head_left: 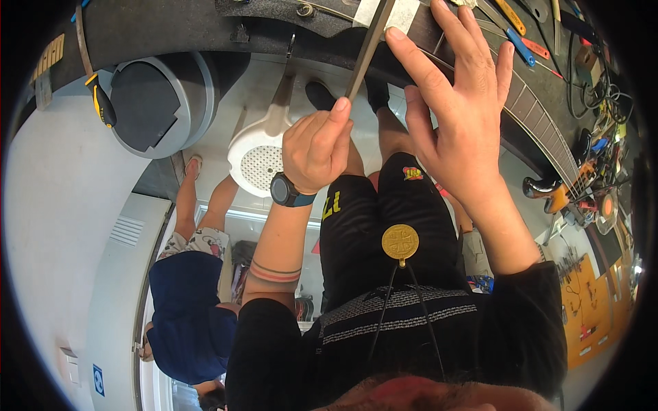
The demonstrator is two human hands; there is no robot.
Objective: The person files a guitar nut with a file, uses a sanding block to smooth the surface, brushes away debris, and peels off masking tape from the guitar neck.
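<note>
My left hand (317,147), with a dark watch on the wrist, is closed around the lower end of a long, narrow grey-brown bar (370,51). The bar slants up and right past the top edge, so its far end is out of sight; whether it is a file I cannot tell. My right hand (462,103) is open, palm down and fingers spread, over the bench edge. Its index fingertip is close to a white sheet (401,15) that lies partly behind the bar. A long fretted guitar neck (538,120) runs beyond the right hand.
The dark workbench (185,27) curves across the top. Handled tools, including a blue-handled one (521,48), and tangled cables (595,89) crowd its right. A yellow-black screwdriver (101,103), grey bin (147,103) and white stool (259,168) are left. Another person (188,315) is behind.
</note>
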